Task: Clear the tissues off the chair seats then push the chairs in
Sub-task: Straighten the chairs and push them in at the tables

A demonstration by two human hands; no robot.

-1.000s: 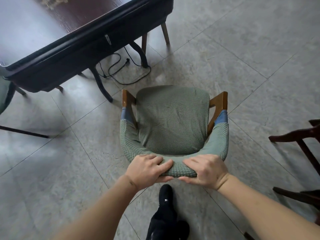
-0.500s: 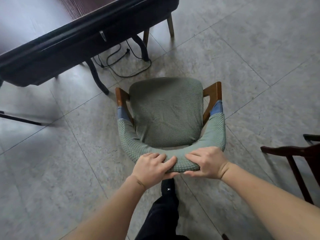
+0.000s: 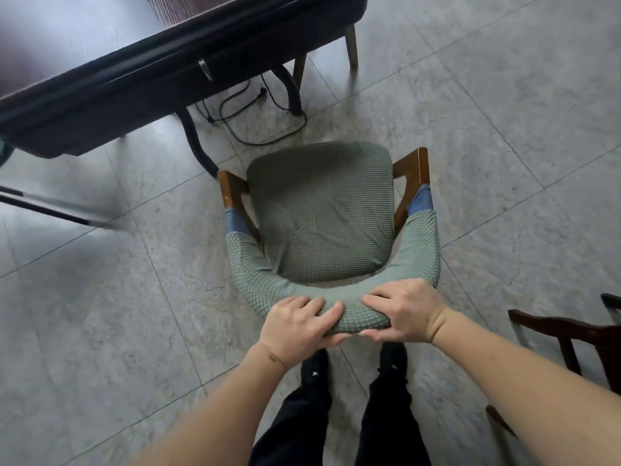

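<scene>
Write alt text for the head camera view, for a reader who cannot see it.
Seen from above, a person's left hand and right hand grip the curved backrest of a green-covered chair with a bare seat, facing a dark table on a grey tiled floor. A black cable lies under the table, and a dark wooden chair stands at the right edge.

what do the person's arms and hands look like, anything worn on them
Both forearms are bare to the frame edge: no sleeves, gloves, watch or rings visible on the left hand or right hand. Below them show black trousers and black shoes.
</scene>
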